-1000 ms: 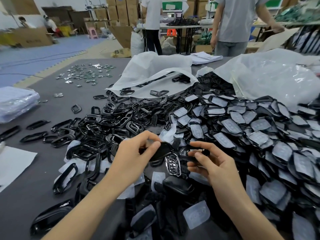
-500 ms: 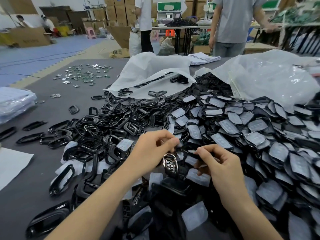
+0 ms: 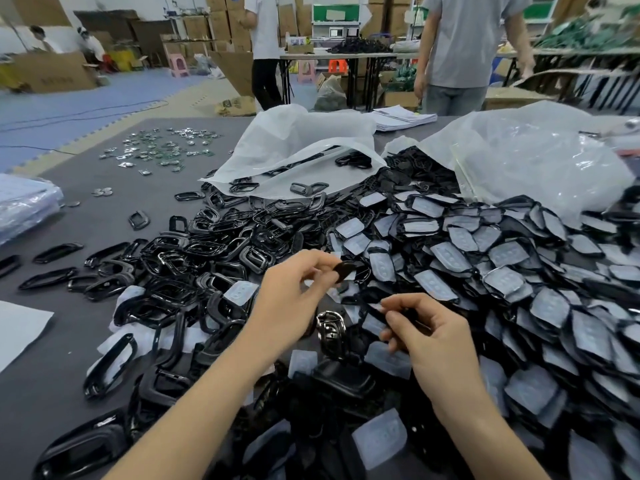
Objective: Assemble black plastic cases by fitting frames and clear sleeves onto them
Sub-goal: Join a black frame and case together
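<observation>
Near edge, under the forearms: loose black cases [image 3: 343, 377] and clear sleeves [image 3: 379, 436] in a heap, too tangled to count.
Left grip [image 3: 294, 303]: thumb and forefinger pinch one small black piece [image 3: 343, 270], held just above the pile.
Right grip [image 3: 433, 341]: fingers curled, pinching one thin black part [image 3: 398, 311]. Can't tell if it's a frame or a case edge.
The two parts are apart, not mated. My read: mid-fit on a single unit.
Between the hands, on the pile: one chrome-trimmed case [image 3: 330, 330], the only one that looks dressed. No finished stack is visible, so nearly the whole batch looks left to do.
Mid left: frames [image 3: 194, 258], dozens, spilling onto the worktop [image 3: 86, 220].
Mid right: sleeve-covered pieces [image 3: 502, 258], dozens more, past counting.
Behind: two translucent bags [image 3: 304, 147] [image 3: 536, 161], both open, feeding those heaps.
Far left: small metal bits [image 3: 162, 147] scattered, a few dozen.
Far edge: one paper stack [image 3: 401, 117].
Beyond the worktop: two people standing, two more far left.
</observation>
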The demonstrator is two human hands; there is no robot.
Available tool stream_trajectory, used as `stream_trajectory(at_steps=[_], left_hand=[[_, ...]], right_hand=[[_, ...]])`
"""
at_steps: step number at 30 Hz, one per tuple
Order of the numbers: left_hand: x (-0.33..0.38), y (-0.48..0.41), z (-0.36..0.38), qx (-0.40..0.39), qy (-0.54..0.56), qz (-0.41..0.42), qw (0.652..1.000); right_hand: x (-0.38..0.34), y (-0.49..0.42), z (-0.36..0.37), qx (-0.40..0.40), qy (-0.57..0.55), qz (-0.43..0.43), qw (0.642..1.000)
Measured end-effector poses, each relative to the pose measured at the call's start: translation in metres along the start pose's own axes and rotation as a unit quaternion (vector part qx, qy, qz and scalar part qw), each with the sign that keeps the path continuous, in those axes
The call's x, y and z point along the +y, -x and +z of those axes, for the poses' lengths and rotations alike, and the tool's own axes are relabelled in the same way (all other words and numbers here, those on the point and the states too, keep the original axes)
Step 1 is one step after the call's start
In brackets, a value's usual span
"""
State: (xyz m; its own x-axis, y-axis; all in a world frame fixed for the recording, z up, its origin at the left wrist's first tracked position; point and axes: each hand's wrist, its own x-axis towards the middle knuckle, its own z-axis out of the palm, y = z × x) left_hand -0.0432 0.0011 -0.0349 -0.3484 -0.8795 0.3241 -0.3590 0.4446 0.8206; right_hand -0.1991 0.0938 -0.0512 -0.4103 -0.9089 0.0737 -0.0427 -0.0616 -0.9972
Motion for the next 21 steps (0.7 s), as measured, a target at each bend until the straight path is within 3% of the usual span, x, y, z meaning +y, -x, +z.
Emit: stream_trajectory(at_steps=[7,14,21], left_hand=[[0.0,0.041,-0.005,-0.017,0.214,-0.088,0.973],[0.0,0.049,0.004,-0.058,0.179,-0.056,0.981],[-0.003,0.055,0.006,0.061,0.052,0.033,0.996]], right_hand=[[-0.009,0.013,0.011,-0.046,0.041,-0.03,0.998],[-0.008,0.012,0.012,-0.069,0.056,-0.022,0.996],[-0.012,0.012,0.012,-0.105,-0.041,0.019,0.993]])
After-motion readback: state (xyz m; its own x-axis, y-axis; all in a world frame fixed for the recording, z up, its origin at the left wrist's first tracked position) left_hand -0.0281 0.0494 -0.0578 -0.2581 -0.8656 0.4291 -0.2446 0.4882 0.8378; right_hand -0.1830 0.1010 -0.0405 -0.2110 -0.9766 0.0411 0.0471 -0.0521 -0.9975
